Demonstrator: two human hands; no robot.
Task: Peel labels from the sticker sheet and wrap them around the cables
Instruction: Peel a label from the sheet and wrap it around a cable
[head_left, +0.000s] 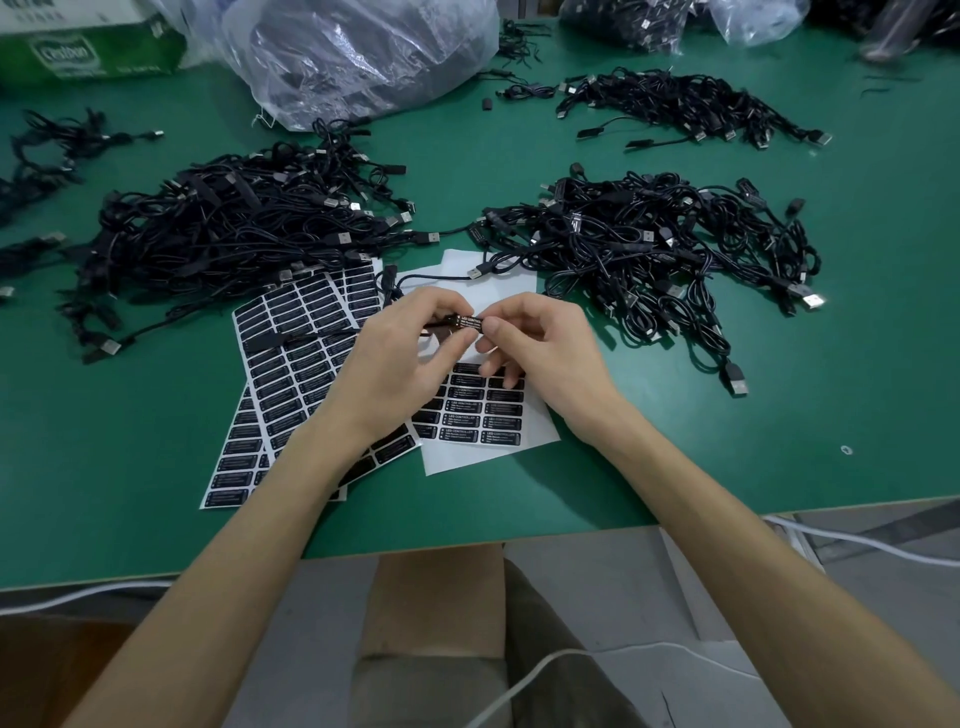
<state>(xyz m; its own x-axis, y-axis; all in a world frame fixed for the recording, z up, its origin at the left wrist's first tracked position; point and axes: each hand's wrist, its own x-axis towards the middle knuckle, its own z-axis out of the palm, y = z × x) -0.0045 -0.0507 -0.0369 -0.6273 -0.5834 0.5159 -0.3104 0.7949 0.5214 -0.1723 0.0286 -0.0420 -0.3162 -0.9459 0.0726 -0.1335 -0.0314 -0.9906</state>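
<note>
Two bare forearms reached in from 6 o'clock over the near edge of the green table (727, 441). The left hand (395, 358) and right hand (540, 353) met at the centre. The left hand's fingers were curled round the thick inline part of a black cable (479, 270). The right hand's thumb and forefinger pinched the end of a black label (467, 321) with white print, which lay on that part of the cable. The cable's free end ran toward 12 o'clock and ended in a USB plug.

Directly below the hands lay a sticker sheet (488, 452), its upper rows bare white backing and its lower rows holding labels. Several fuller sheets (291, 364) fanned out at 8 o'clock, overlapping each other.

Farther off, a large tangled cable pile (234, 228) sat at 10 o'clock and a second pile (665, 244) at 2 o'clock. A smaller heap (675, 104) lay beyond at 1 o'clock.

At 12 o'clock, far back, a clear plastic bag (363, 52) bulged with dark contents too blurred to name. Another clear bag (623, 21) at 1 o'clock held black cables. A green and white carton (88, 47) stood at 11 o'clock, its contents hidden.
</note>
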